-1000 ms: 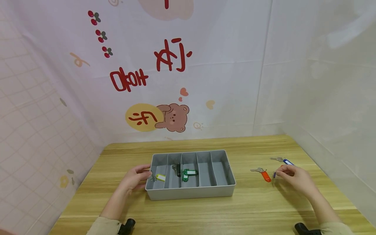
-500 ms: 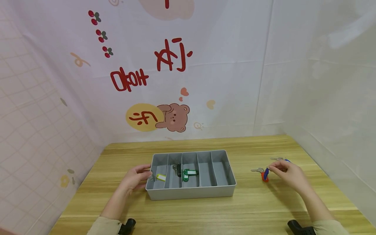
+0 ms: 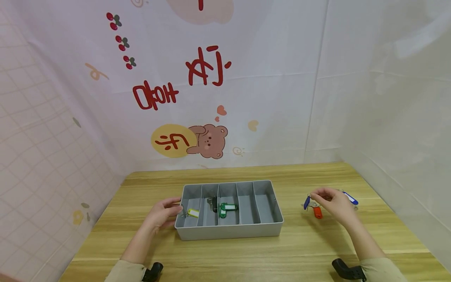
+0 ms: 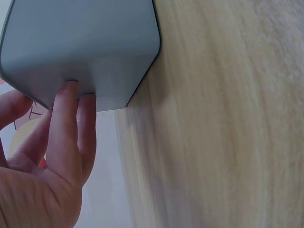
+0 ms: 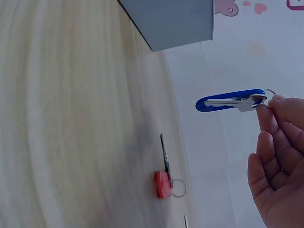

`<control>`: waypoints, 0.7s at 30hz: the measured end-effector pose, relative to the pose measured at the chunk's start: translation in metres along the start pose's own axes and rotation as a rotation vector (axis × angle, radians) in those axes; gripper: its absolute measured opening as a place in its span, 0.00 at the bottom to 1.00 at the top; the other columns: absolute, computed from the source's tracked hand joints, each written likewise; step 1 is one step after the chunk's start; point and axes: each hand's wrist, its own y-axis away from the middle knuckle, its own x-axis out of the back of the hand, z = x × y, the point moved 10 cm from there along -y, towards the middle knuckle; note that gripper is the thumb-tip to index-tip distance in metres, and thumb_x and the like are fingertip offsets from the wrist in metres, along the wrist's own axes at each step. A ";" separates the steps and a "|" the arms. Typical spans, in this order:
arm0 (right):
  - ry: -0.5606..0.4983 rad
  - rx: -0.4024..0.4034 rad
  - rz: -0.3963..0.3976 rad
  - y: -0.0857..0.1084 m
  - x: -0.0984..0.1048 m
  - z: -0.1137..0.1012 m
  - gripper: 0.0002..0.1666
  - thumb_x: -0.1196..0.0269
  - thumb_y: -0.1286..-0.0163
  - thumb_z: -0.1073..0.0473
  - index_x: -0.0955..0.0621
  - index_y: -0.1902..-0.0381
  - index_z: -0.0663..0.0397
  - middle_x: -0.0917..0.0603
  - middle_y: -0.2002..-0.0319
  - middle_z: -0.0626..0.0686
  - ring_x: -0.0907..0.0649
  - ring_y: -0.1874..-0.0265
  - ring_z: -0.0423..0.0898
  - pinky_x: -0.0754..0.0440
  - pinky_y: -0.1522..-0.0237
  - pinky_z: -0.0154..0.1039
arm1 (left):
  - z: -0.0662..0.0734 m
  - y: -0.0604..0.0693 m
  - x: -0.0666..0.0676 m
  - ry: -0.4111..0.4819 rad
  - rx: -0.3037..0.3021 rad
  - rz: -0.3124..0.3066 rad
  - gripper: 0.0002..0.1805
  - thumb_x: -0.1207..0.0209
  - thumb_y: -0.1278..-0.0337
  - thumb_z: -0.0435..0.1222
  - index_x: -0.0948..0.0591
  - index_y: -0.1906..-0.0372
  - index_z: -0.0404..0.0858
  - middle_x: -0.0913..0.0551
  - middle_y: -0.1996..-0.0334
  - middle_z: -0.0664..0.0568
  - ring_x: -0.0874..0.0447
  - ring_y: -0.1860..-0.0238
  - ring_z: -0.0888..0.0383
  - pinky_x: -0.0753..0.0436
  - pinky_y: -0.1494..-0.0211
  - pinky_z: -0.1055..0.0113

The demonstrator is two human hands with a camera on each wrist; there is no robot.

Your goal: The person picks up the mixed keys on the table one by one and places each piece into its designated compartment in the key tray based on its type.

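A grey divided tray sits on the table. My left hand holds its left end wall, fingers against the outside and thumb at the rim. A key with a yellow tag lies in the leftmost compartment, a key with a black tag in the second, green tags in the third. To the right of the tray, my right hand pinches the ring of a key with a blue tag; the key hangs above the table. Below it lies a key with a red tag.
Another key with a blue tag lies on the wooden table, right of my right hand and partly hidden behind it. A printed white sheet hangs behind the table, and pale sheets flank both sides.
My right hand has moved left with the blue-tagged key, passing over the red-tagged one. The other blue tag shows again behind it. My left hand and the tray have stayed put.
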 end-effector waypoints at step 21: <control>-0.156 0.059 0.071 -0.020 -0.013 -0.048 0.13 0.32 0.32 0.52 0.15 0.62 0.57 0.14 0.68 0.52 0.19 0.70 0.38 0.21 0.68 0.30 | 0.001 0.000 -0.001 0.003 -0.009 0.006 0.29 0.39 0.38 0.28 0.32 0.33 0.24 0.22 0.48 0.36 0.17 0.56 0.51 0.14 0.57 0.53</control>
